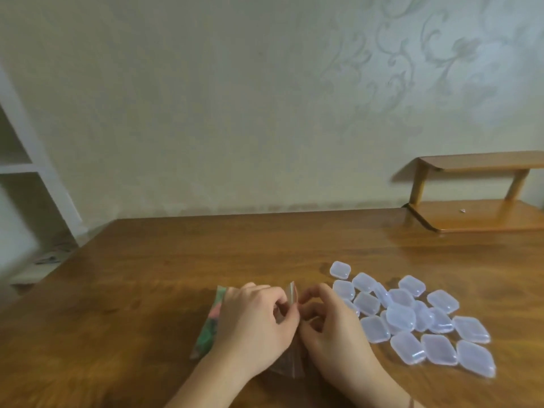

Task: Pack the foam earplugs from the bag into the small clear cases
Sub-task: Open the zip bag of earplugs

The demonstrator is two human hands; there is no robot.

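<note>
A clear plastic bag point(290, 293) of coloured foam earplugs point(212, 322) lies on the wooden table point(164, 260) in front of me. My left hand point(253, 322) rests over the bag and pinches its open edge. My right hand point(329, 322) pinches the same edge from the other side, fingers curled. Most of the bag is hidden under my hands. Several small clear cases point(412, 316), all closed, lie in a loose heap just right of my right hand.
A low wooden two-tier shelf point(477, 213) stands at the table's back right against the patterned wall. White shelving point(26, 166) stands left, beyond the table's left edge. Bare tabletop stretches behind the bag and cases.
</note>
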